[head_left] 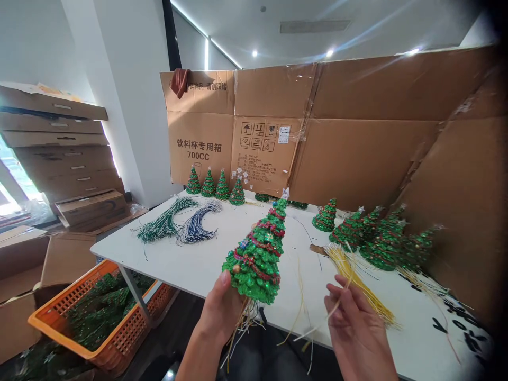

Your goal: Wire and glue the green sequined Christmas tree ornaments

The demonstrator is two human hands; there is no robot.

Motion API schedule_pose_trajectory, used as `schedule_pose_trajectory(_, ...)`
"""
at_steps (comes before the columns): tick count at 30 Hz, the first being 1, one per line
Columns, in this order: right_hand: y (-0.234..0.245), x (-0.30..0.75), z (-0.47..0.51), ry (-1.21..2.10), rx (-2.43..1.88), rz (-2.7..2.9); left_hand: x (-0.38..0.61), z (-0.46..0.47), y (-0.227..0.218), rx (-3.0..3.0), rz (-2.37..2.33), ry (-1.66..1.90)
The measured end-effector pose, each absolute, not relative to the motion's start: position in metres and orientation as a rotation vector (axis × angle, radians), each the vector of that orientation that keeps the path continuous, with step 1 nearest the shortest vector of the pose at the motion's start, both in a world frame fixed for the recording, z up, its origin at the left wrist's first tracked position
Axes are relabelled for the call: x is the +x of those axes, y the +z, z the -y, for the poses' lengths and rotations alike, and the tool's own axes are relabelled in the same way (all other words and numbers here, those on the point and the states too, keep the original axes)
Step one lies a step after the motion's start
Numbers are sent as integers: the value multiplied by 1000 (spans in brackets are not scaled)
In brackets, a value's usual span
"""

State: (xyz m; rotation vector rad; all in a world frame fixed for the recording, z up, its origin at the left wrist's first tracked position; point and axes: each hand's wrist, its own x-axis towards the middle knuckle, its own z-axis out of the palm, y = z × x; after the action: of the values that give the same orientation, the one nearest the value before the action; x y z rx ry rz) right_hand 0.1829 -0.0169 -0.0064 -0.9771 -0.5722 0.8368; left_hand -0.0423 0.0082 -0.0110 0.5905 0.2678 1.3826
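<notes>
My left hand (220,309) grips the base of a small green glittery Christmas tree (259,253) wound with red garland and topped by a silver star, tilted to the right above the white table (190,254). Loose wire ends hang below its base. My right hand (353,323) pinches a thin yellow strand (337,307), just beside a bundle of yellow strands (357,280) lying on the table.
Finished little trees stand at the back left (216,186) and lie heaped at the right (381,238). Green (164,225) and blue-white (196,225) wire bundles lie on the table. Cardboard walls (357,137) fence the table. An orange crate (99,312) of green parts sits on the floor.
</notes>
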Motion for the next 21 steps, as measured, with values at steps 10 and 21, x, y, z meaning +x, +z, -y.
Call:
schedule_pose_trajectory(10, -4, 143, 9, 876, -824, 634, -25, -4, 0, 627, -324, 1212)
schedule_pose_trajectory(21, -3, 149, 13, 924, -711, 523, -20, -1, -6, 716, -352, 1325)
